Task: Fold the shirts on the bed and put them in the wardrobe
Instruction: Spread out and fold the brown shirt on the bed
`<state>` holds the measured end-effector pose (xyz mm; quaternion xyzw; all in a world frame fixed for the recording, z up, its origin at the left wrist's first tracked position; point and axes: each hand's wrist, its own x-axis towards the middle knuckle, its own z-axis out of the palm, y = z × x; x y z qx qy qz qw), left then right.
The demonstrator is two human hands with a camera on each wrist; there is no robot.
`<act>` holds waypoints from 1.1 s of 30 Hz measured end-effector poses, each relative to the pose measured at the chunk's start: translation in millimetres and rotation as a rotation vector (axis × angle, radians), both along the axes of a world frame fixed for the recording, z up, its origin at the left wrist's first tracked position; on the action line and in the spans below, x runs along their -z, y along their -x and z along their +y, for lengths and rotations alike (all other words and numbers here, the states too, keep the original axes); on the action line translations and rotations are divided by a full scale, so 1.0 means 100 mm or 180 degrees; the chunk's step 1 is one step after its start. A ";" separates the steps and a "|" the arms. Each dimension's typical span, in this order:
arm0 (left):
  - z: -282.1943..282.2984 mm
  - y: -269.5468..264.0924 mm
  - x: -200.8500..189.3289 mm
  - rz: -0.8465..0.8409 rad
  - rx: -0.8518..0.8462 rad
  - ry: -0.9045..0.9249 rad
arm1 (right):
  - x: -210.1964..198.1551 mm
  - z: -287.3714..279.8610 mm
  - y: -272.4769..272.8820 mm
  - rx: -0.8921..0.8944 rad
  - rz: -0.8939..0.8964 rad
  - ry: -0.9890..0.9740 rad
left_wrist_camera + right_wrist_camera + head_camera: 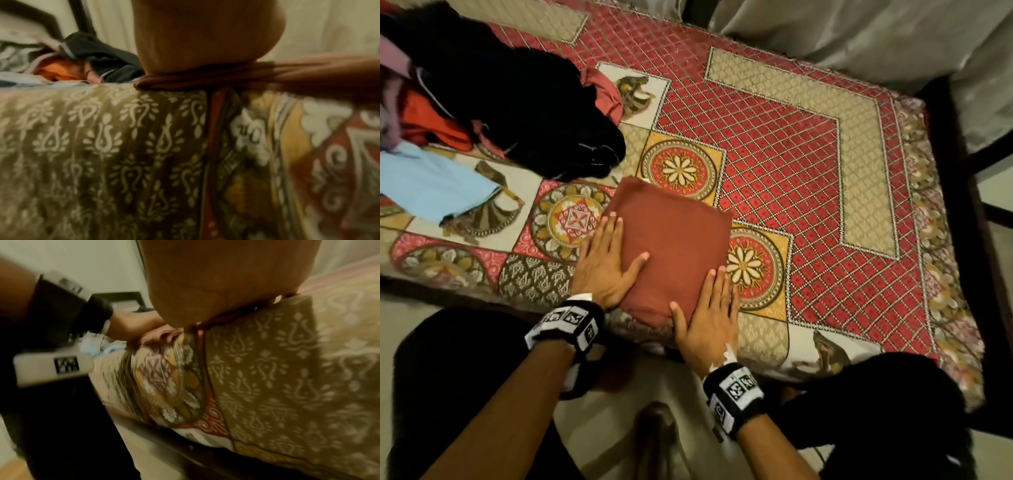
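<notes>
**Both hands flat on the folded shirt at the bed's near edge**

The rust-red shirt (674,246) lies folded into a rough square on the patterned bedspread (808,164), close to the near edge of the bed; its near corner reaches that edge, between the two wrists. The left hand (606,263) lies palm down on the shirt's left side, fingers straight and together along the left border, thumb spread out onto the cloth; it presses and grips nothing. The right hand (709,315) lies palm down at the shirt's near right corner, fingers straight and pointing away from the person, partly on the shirt and partly on the bedspread, thumb spread to the left onto the cloth; it too holds nothing.

From the left wrist view the left hand (205,32) sits on the stacked folds of the shirt (205,78), which rest on the bedspread (82,146); the picture is blurred. From the right wrist view the right hand (226,280) covers the shirt's edge, and the left hand (133,326) shows beyond it.

A heap of unfolded clothes (510,102), black, orange and pink, lies at the far left of the bed, well apart from the shirt; a pale blue garment (431,185) lies just in front of that heap.
</notes>
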<state>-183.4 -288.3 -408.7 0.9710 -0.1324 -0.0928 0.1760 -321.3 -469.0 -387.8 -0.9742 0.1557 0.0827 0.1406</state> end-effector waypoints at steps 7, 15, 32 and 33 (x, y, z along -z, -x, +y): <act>0.23 -0.15 -0.19 0.0357 -0.1186 0.0866 | -0.41 -0.26 -0.16 0.1403 -0.0138 -0.1795; 0.09 -0.57 -0.43 0.1902 -0.2353 0.1889 | -0.19 -0.43 -0.60 0.2281 0.0063 -0.3136; -1.67 0.64 -4.22 0.3662 -0.1968 0.3675 | -3.85 -2.06 0.61 0.3781 -0.0860 -0.5687; -1.91 0.73 -4.62 0.3697 -0.1763 0.3781 | -4.20 -2.23 0.81 0.3844 -0.1047 -0.5673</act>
